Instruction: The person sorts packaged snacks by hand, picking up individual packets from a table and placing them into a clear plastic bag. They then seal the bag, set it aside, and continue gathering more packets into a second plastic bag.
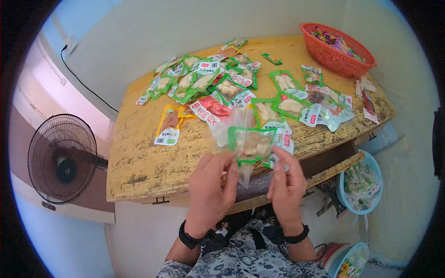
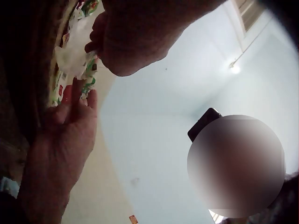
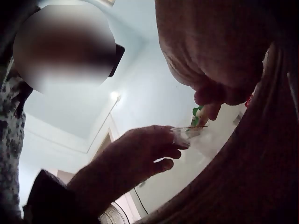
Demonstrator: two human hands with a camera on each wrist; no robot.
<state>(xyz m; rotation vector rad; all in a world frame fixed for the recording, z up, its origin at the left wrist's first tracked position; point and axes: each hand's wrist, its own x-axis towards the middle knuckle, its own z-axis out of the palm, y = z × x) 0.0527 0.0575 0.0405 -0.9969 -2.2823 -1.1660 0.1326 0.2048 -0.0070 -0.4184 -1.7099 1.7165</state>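
Pinching the clear plastic bag (image 1: 245, 172) at its near left edge, the left hand (image 1: 211, 187) works over the front edge of the wooden table (image 1: 134, 162). The right hand (image 1: 287, 190) grips the lower right corner of a green-bordered food packet (image 1: 254, 142) between thumb and fingers; the packet lies against or inside the bag, I can't tell which. It has a see-through window showing pale, lumpy pieces, and a white end with a small red label, its print too small to read.

Across the table's middle and back lie more glossy packets (image 1: 204, 82), mostly green-rimmed. A red-and-white packet (image 1: 211, 110) left of the table's centre carries big white Chinese characters, and a yellow-edged packet (image 1: 168, 125) rests nearer the table's left side. The tabletop is yellow, its finish scratched and worn dark.

At the table's far right corner sits an orange-red perforated basket (image 1: 340, 53) of small purple wrappers. A drawer (image 1: 324, 167) hangs open under the table's front; a light-blue basin (image 1: 381, 180) of packets stands right of it. Left of the table is a black-caged fan (image 1: 62, 157), near a pale wall (image 1: 153, 28).
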